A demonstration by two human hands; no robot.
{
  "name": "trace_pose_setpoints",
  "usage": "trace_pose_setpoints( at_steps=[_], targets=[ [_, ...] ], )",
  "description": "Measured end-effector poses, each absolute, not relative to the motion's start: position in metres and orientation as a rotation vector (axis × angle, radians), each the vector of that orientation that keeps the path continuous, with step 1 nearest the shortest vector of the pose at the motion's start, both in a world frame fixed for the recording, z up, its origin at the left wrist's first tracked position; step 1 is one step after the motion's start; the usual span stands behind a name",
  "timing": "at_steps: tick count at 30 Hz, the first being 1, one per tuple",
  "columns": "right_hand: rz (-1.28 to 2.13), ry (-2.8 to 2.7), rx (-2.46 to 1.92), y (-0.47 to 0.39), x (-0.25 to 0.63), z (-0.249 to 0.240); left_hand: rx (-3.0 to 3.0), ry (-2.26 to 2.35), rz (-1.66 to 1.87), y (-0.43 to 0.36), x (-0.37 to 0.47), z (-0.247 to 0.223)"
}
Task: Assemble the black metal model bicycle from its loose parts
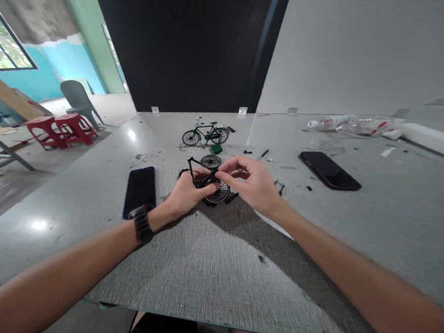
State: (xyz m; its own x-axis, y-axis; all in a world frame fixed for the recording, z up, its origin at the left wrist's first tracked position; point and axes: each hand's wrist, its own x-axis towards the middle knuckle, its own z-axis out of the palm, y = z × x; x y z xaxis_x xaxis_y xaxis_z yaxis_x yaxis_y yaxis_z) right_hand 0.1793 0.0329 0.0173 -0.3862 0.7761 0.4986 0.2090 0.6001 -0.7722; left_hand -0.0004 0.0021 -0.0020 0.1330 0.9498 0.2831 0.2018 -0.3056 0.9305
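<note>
Your left hand (193, 189) holds black frame (192, 170), mid-table, wheel (223, 193) beside its fingers. Your right hand (252, 183): thumb and forefinger nearly together at frame; cannot tell if gripping. Second wheel (210, 161) just behind, green bike (209, 133) farther back.
</note>
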Motion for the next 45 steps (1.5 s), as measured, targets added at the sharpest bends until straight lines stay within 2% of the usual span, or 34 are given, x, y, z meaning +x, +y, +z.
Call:
trace_pose_setpoints(
  at_steps=[18,45],
  targets=[
    [0.816,-1.957,-0.814,0.0327,0.1786,0.0179,1.733,1.078,1.213,0.0038,-0.0019,-0.0051],
    [0.638,-2.222,-0.638,0.0311,0.1826,0.0210,1.742,1.059,1.158,0.0025,-0.0012,-0.0033]
  ],
)
